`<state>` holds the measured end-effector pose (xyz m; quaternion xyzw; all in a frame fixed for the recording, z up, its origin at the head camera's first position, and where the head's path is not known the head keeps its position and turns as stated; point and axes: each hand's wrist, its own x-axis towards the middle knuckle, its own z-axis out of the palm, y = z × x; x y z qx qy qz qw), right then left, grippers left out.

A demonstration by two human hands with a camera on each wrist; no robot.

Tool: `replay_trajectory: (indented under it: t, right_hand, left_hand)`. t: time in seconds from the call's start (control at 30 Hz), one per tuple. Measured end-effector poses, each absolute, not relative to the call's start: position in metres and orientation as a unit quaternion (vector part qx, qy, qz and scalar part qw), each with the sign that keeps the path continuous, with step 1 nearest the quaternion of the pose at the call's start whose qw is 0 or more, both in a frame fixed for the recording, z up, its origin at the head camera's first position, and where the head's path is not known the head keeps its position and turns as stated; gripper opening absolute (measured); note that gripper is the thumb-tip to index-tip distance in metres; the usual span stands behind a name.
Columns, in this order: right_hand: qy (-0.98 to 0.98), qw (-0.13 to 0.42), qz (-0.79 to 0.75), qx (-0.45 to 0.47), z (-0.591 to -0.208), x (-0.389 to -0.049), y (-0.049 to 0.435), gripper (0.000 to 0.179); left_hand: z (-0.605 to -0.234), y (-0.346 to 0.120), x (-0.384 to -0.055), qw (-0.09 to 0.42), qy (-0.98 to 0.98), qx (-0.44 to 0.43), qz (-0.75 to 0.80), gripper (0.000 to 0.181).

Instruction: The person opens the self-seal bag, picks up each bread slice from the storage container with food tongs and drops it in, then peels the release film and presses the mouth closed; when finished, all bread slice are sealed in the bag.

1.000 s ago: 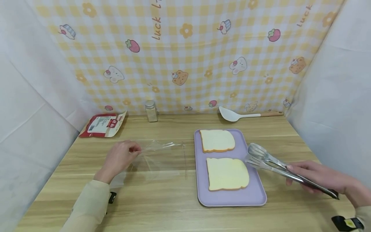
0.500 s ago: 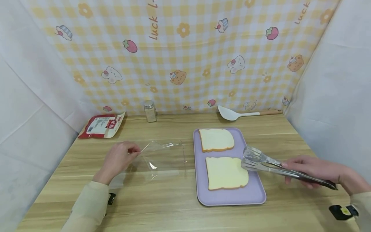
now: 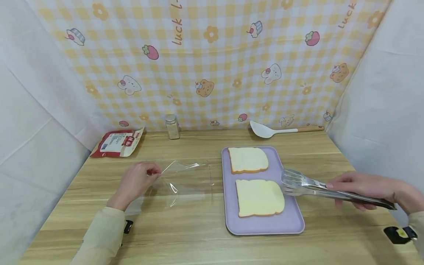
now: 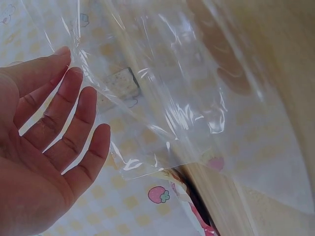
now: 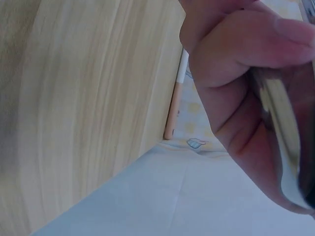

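Note:
Between thumb and forefinger, my left hand (image 3: 136,181) pinches the edge of a clear plastic bag (image 3: 188,182) on the left half of the table. In the left wrist view the bag (image 4: 162,108) is partly lifted and creased. Metal tongs (image 3: 318,187) lie in the grip of my right hand (image 3: 362,187), their tips over the right edge of a purple tray (image 3: 265,228). Two bread slices rest on that tray: a far slice (image 3: 248,160) and a near slice (image 3: 260,198). The tong tips hold nothing and are close to the near slice's right side.
At the back stand a glass shaker jar (image 3: 173,127) and, to its left, a red and white food packet (image 3: 117,143). A white spatula (image 3: 263,130) with a wooden handle lies at the back right. Cloth walls bound the wooden table (image 3: 185,239) behind and at both sides.
The tongs have swung slightly, with their handle end rising in the head view, and my right hand has shifted up a little. My left hand keeps its place on the bag.

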<state>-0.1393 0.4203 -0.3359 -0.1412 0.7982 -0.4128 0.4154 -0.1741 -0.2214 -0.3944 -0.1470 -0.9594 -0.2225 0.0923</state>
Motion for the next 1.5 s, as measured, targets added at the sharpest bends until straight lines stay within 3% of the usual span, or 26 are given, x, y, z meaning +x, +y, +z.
replay_trajectory:
  t: [0.63,1.5]
  right_hand:
    - [0.806,0.425,-0.388,-0.137,-0.338,-0.142,0.413,0.041]
    - [0.876,0.375,-0.288,-0.097,-0.344,-0.136,0.390,0.032]
  left_hand:
    - [-0.396,-0.218,-0.175,0.088,-0.958,-0.150,-0.230,0.005]
    - [-0.400,-0.216,-0.173,0.083,-0.959,-0.140,-0.232,0.004]
